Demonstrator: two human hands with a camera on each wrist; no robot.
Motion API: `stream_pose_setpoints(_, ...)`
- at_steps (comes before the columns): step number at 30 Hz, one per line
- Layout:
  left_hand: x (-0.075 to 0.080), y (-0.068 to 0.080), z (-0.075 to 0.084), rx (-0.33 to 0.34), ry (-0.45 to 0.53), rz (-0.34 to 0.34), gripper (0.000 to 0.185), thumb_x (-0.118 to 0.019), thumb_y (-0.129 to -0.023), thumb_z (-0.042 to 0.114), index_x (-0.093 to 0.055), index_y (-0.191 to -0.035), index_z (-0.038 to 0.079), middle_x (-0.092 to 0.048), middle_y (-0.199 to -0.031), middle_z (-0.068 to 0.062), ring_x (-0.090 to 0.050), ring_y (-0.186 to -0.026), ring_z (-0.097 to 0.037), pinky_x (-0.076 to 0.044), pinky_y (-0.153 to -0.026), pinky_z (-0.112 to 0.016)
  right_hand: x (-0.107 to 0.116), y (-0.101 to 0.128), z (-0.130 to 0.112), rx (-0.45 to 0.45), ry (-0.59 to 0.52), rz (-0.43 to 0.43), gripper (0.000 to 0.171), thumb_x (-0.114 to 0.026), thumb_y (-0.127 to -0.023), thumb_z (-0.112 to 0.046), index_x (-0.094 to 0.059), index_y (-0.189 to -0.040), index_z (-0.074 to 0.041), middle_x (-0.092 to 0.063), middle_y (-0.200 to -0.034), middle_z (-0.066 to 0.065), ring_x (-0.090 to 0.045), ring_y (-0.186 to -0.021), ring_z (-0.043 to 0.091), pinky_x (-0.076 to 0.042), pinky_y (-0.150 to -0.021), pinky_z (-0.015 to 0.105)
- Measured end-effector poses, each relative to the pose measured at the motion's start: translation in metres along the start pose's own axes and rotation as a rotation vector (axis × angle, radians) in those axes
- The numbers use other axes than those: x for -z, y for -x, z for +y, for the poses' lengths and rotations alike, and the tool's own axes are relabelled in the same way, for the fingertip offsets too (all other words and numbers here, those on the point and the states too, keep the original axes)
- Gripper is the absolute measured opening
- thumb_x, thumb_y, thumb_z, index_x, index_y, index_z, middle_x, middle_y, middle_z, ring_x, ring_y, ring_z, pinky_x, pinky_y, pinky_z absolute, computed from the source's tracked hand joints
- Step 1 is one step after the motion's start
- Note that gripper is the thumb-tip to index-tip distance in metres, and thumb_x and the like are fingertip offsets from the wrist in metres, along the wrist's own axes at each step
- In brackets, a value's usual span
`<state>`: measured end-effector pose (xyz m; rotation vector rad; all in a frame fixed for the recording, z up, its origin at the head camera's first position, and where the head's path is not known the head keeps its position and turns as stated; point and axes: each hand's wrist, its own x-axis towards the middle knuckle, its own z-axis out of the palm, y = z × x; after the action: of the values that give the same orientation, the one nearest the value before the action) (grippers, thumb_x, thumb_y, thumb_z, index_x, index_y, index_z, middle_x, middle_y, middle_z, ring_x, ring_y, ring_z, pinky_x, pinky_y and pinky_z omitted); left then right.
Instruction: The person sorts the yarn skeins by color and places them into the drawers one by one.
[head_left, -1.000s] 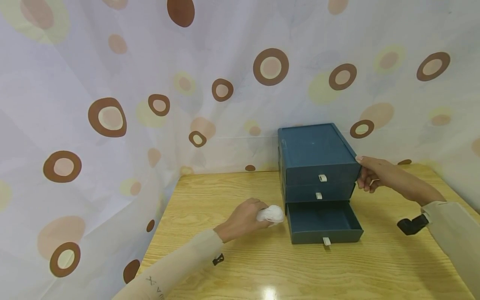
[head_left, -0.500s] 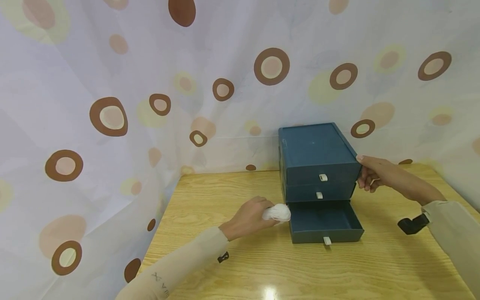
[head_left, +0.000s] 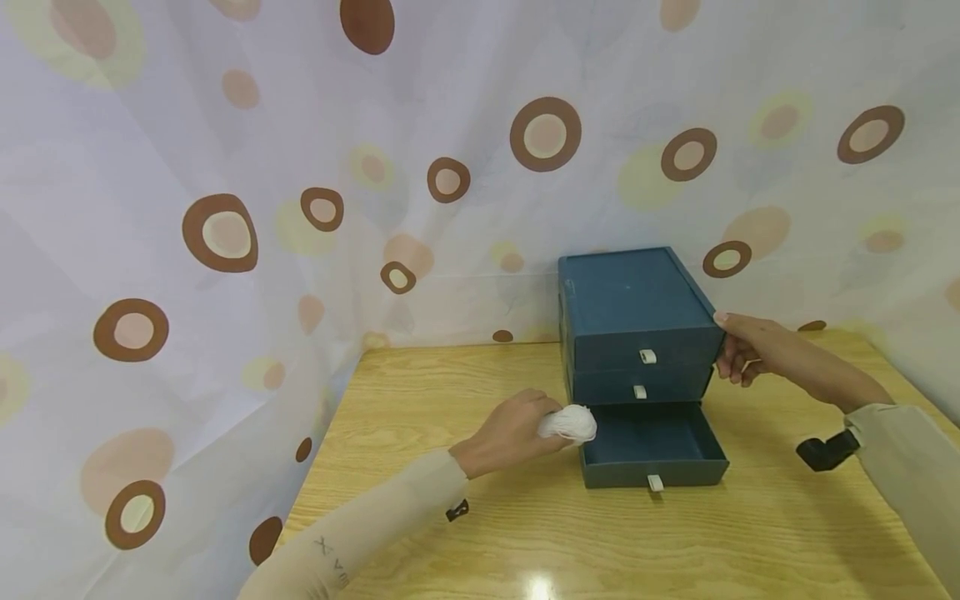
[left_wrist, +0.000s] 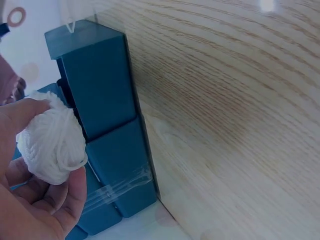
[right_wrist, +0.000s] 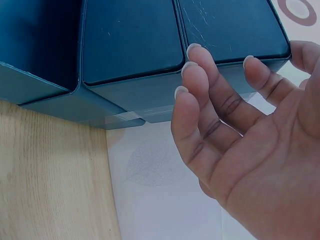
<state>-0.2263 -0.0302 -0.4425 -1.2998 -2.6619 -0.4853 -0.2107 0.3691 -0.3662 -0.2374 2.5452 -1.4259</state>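
Note:
My left hand (head_left: pixel 517 429) grips a ball of white yarn (head_left: pixel 573 424), thumb on one side and fingers curled beneath it in the left wrist view. The yarn overlaps the left edge of the pulled-out bottom drawer (head_left: pixel 654 475) in the head view. That drawer belongs to a dark blue three-drawer cabinet (head_left: pixel 633 287), whose two upper drawers are pushed in. At the cabinet's top right front corner rests the thumb of my right hand (head_left: pixel 757 346). Its other fingers are loosely bent beside the cabinet, as the right wrist view (right_wrist: pixel 250 130) shows.
Beneath the cabinet is a light wooden table (head_left: pixel 420 383). A white curtain with brown and beige spots (head_left: pixel 465 108) hangs behind and along the left. Small white pull tabs (head_left: pixel 647 357) stick out from the drawer fronts. Clear tape (left_wrist: pixel 115 192) runs along the cabinet's side.
My left hand has carried the yarn ball rightward, from beside the cabinet to over the open drawer's left edge. My right hand has stayed at the corner.

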Motion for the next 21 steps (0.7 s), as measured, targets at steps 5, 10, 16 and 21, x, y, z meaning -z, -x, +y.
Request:
stream_pose_setpoints(5,0.001,-0.006,0.004,-0.021,-0.020,0.003,0.036,-0.081,-0.089,0.037,-0.075,-0.112,0.009,-0.070,-0.102,0.002,-0.059,-0.089,-0.008,-0.048,-0.077,-0.017,0.000,0.000,0.000,0.003,-0.003,-0.001,0.069,-0.028,-0.112,-0.052,-0.058,-0.095,0.007,-0.066,-0.088,0.018,-0.064,-0.074,0.031,-0.056,-0.068,0.041)
stream_pose_setpoints(10,0.001,-0.012,0.009,-0.021,-0.020,-0.010,0.038,-0.081,-0.089,0.039,-0.075,-0.114,0.011,-0.070,-0.105,0.002,-0.059,-0.092,-0.008,-0.048,-0.078,-0.017,0.000,0.000,0.000,-0.007,-0.006,0.005,0.069,-0.029,-0.112,-0.053,-0.059,-0.095,0.007,-0.066,-0.089,0.021,-0.064,-0.074,0.031,-0.057,-0.068,0.041)
stream_pose_setpoints(16,0.000,-0.019,0.016,-0.018,-0.023,-0.035,0.040,-0.080,-0.090,0.042,-0.075,-0.116,0.012,-0.070,-0.109,0.003,-0.058,-0.093,-0.006,-0.047,-0.080,-0.015,-0.001,0.001,-0.003,0.001,0.000,-0.004,0.069,-0.028,-0.112,-0.052,-0.059,-0.095,0.007,-0.065,-0.089,0.022,-0.064,-0.074,0.032,-0.056,-0.068,0.041)
stream_pose_setpoints(21,0.000,-0.024,0.021,-0.049,-0.020,-0.033,0.039,-0.080,-0.091,0.041,-0.075,-0.116,0.012,-0.071,-0.109,0.002,-0.060,-0.095,-0.008,-0.049,-0.083,-0.017,-0.001,0.002,-0.003,0.001,0.005,-0.002,0.069,-0.028,-0.112,-0.052,-0.059,-0.096,0.007,-0.066,-0.088,0.018,-0.065,-0.075,0.031,-0.056,-0.068,0.040)
